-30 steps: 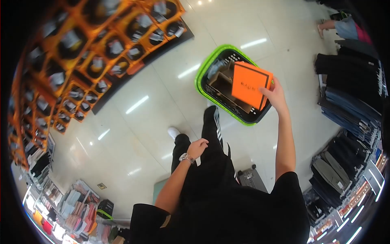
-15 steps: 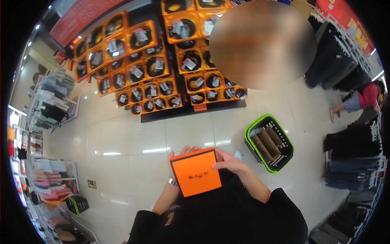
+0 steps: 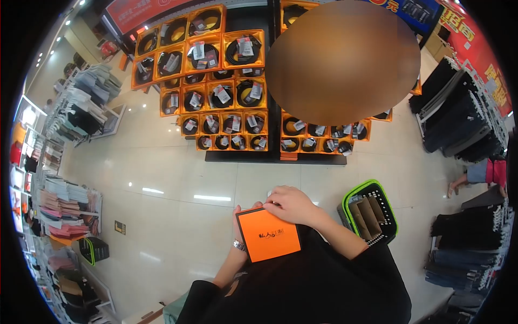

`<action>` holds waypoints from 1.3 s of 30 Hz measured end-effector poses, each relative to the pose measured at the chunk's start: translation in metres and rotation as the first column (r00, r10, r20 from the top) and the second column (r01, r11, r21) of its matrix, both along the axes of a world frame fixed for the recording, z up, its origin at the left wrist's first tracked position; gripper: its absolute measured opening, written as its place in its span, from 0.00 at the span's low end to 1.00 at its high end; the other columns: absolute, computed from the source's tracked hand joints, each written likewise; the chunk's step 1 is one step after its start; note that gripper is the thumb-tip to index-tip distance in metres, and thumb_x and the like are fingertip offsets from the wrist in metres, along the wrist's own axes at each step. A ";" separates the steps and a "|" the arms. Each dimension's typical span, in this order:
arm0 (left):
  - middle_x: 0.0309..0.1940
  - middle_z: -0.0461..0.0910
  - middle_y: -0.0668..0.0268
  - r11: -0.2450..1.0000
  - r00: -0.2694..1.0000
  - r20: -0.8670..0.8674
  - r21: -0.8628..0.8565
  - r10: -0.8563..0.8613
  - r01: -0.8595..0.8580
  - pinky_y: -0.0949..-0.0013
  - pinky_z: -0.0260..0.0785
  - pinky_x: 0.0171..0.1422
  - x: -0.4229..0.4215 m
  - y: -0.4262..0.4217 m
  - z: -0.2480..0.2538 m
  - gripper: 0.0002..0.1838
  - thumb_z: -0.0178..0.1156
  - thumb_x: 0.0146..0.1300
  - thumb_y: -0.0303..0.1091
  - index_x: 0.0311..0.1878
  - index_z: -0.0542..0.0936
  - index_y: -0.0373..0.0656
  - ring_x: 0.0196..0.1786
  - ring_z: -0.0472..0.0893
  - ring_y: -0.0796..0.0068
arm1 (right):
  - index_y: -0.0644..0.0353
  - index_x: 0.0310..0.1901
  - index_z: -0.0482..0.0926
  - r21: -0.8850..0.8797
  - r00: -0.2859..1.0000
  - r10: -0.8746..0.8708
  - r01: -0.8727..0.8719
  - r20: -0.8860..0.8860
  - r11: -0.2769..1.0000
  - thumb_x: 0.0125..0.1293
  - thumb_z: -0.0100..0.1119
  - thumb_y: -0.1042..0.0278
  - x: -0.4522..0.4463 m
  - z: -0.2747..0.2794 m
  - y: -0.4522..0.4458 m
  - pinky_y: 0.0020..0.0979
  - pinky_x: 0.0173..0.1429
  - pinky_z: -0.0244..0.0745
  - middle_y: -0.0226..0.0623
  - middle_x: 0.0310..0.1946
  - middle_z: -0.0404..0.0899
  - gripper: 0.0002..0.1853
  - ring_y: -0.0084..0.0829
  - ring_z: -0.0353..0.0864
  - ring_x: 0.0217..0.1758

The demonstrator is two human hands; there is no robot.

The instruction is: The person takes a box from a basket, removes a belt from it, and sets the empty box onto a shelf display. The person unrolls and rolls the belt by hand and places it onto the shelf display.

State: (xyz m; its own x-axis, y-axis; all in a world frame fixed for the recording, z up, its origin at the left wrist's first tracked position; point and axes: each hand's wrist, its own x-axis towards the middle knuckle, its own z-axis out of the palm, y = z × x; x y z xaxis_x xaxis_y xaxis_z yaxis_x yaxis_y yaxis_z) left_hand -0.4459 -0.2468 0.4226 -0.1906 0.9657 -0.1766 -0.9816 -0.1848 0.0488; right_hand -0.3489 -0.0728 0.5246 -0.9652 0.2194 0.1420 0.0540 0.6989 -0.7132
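Note:
An orange square box [image 3: 270,237] with a dark border and black lettering is held in front of my chest, its lettered face up toward me. My left hand [image 3: 237,222], with a metal watch [image 3: 239,245] at the wrist, grips the box from its left side; most of its fingers are hidden behind it. Across the top edge lies my right hand [image 3: 292,204], its bent fingers gripping the box near the upper middle.
Ahead stands a display rack [image 3: 224,94] of coiled black belts in orange boxes, partly covered by a blurred oval. A green-rimmed basket [image 3: 345,208] holding cardboard pieces is on the floor at right. Clothes racks [image 3: 456,116] line both sides; a person in pink [image 3: 497,171] stands far right.
My right hand has moved from the box's right side to its top edge. The view has shifted, so the belt rack now sits further right. My left hand still holds the box.

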 end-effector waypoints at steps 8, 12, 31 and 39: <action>0.52 0.74 0.58 0.963 0.978 -0.163 -0.217 0.127 -0.161 0.58 0.69 0.56 -0.085 0.054 0.028 0.31 0.40 0.60 0.66 0.49 0.71 0.47 0.53 0.75 0.59 | 0.62 0.32 0.81 0.137 0.986 0.165 -0.165 0.013 0.977 0.64 0.53 0.51 -0.109 0.010 0.047 0.39 0.45 0.71 0.40 0.31 0.75 0.19 0.41 0.75 0.38; 0.54 0.73 0.58 0.960 0.979 -0.123 -0.210 0.163 -0.186 0.57 0.69 0.57 -0.121 0.085 0.030 0.31 0.41 0.60 0.66 0.49 0.71 0.47 0.54 0.74 0.58 | 0.62 0.30 0.80 0.113 0.976 0.217 -0.213 -0.028 0.971 0.62 0.56 0.50 -0.152 0.020 0.085 0.39 0.45 0.71 0.39 0.31 0.75 0.19 0.40 0.75 0.38; 0.60 0.71 0.51 0.966 0.980 -0.056 -0.166 0.190 -0.197 0.54 0.64 0.65 -0.209 0.145 0.028 0.41 0.36 0.63 0.70 0.61 0.70 0.41 0.60 0.72 0.55 | 0.60 0.35 0.75 0.117 0.985 0.155 -0.146 -0.073 0.982 0.59 0.61 0.49 -0.230 0.041 0.147 0.36 0.41 0.71 0.39 0.33 0.76 0.19 0.40 0.77 0.38; 0.60 0.71 0.51 0.909 0.941 -0.185 -0.261 0.282 -0.324 0.55 0.64 0.66 -0.301 0.149 0.016 0.42 0.36 0.63 0.70 0.61 0.69 0.40 0.60 0.72 0.56 | 0.54 0.36 0.72 -0.181 0.890 0.453 -0.438 0.048 0.880 0.58 0.64 0.49 -0.237 0.102 0.170 0.41 0.33 0.68 0.39 0.25 0.76 0.18 0.46 0.77 0.30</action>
State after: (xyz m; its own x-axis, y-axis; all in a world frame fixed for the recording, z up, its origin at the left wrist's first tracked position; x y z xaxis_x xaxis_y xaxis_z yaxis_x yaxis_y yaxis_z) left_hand -0.7464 -0.0982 0.4384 -0.5086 0.7704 -0.3844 -0.8597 -0.4298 0.2760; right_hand -0.5855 0.0970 0.6262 -0.9731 -0.2241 0.0529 -0.1691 0.5398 -0.8246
